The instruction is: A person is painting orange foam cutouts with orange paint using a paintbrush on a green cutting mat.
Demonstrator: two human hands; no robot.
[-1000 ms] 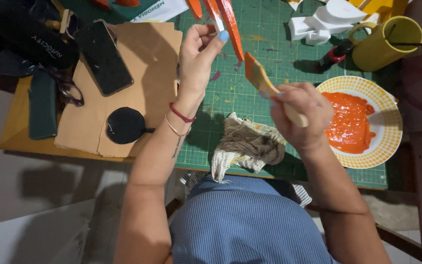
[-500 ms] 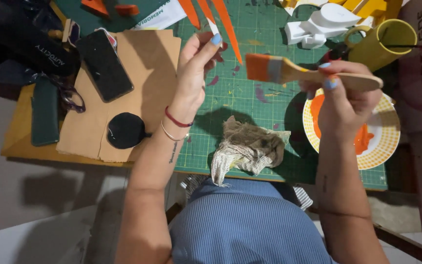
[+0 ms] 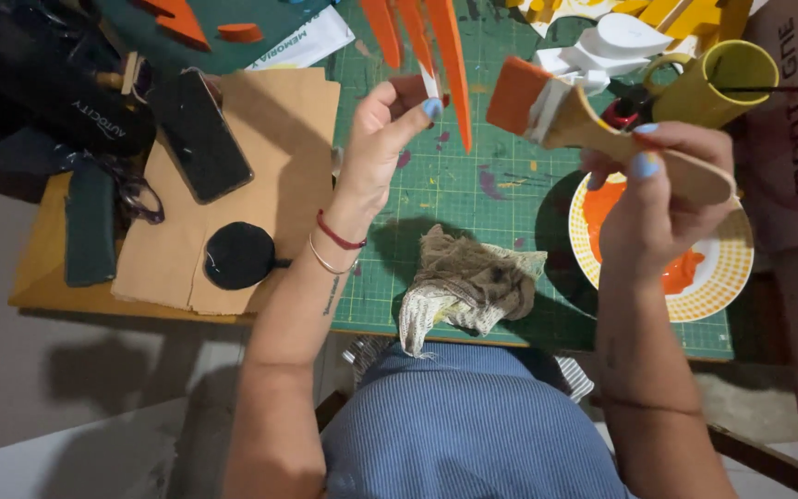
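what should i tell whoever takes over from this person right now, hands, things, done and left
Left hand pinches a long pointed strip, orange on its far part, white by the fingers.
Right hand holds a flat brush with orange bristles beside the strip, not touching it.
Plate of orange paint sits under the right hand; rag on the green mat.
Done: most of the strip. Left: the white end.

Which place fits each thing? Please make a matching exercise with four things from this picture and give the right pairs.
Things:
1. brush
2. plate
3. rag
4. phone

Places:
A. on the brown cardboard
B. crumpled on the green mat, at its near edge
C. in the right hand
D. under the right hand, with orange paint in it

Pairs: 1-C, 2-D, 3-B, 4-A
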